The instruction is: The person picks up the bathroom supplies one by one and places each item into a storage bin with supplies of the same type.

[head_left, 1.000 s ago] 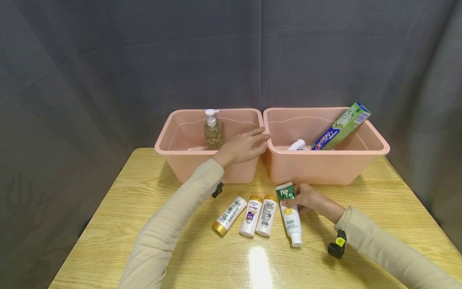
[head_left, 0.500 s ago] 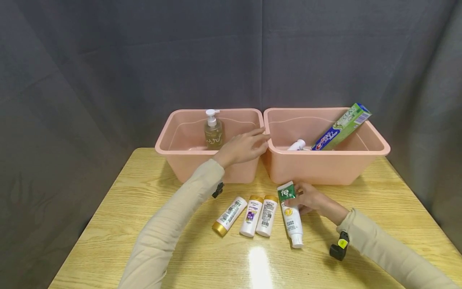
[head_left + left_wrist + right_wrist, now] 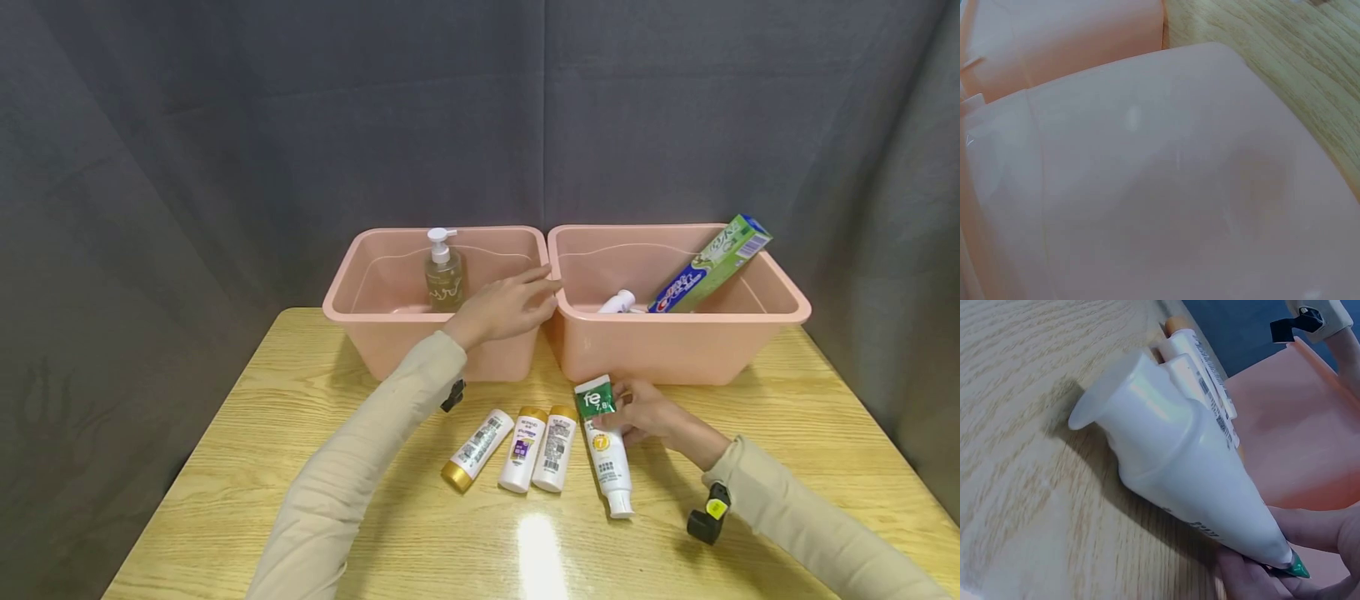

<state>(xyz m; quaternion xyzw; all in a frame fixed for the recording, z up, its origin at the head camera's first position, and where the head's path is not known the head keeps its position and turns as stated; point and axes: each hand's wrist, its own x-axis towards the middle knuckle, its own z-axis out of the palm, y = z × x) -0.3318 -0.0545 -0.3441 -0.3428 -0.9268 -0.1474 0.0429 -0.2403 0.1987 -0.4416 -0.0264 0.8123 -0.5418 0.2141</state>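
My right hand (image 3: 643,411) pinches a white tube with a green end (image 3: 606,454) near that end, thumb on one side and fingers on the other. In the right wrist view the white cap of the tube (image 3: 1147,412) points toward the camera, with a shadow on the wood beneath it. My left hand (image 3: 510,307) rests at the inner rim of the left pink bin (image 3: 420,317), fingers reaching to where the two bins meet. To the left of the tube lie three small white bottles with gold caps, the nearest bottle (image 3: 555,450) close beside it.
The right pink bin (image 3: 682,346) holds a green and blue toothpaste box (image 3: 708,265), leaning on its rim, and a white-capped item (image 3: 618,301). A pump bottle (image 3: 444,279) stands in the left bin. A dark curtain (image 3: 480,108) hangs behind the wooden table (image 3: 420,550).
The tube's cap end has shifted slightly right and toward me, in my right hand's grip. The right wrist has moved a little the same way. My left hand stays put.
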